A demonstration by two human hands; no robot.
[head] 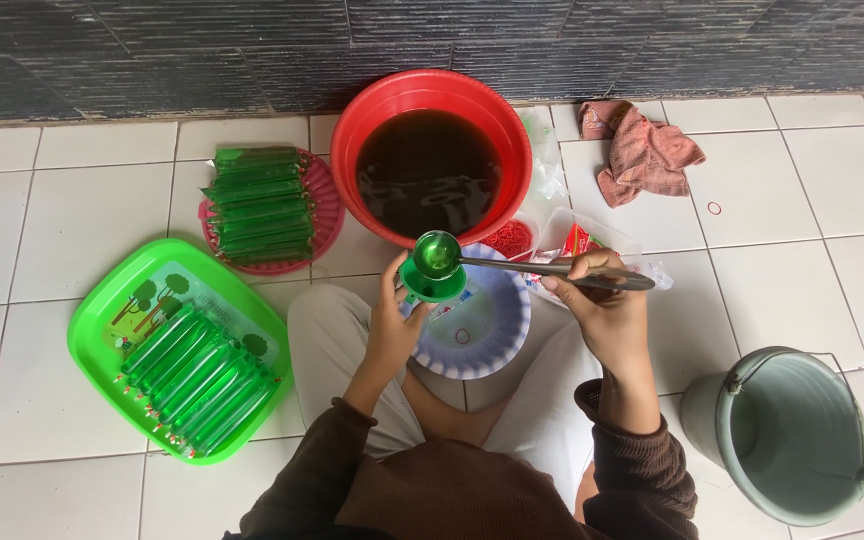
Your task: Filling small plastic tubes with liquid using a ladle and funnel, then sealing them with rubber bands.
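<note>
1. Brown sleeves and pale trousers fill the bottom of the head view: the person sits cross-legged on a white tiled floor (42, 400).
2. Just above the knees, the left hand (392, 320) has its fingers curled tight around the stem of a green funnel (433, 280), holding it upright over a white and blue bowl (492, 335) that rests between the legs.
3. To its right, the right hand (602, 295) has its fingers clamped on the handle of a metal ladle (512, 262); the ladle's cup sits over the funnel's mouth, and its handle runs out level to the right.
4. A red basin (430, 90) of dark liquid stands just beyond the funnel, against the dark wall.
5. Left of the basin, a pink plate (327, 200) carries a stack of filled green tubes (257, 205).
6. Nearer on the left, a green tray (102, 320) holds a row of more filled tubes (197, 385) lying side by side at a slant.
7. At the lower right stands a grey-green bucket (782, 430).
8. A pink cloth (642, 150) lies crumpled at the upper right, well apart from the hands.
9. Red rubber bands (508, 237) and clear plastic bags (592, 235) lie between basin and bowl.
</note>
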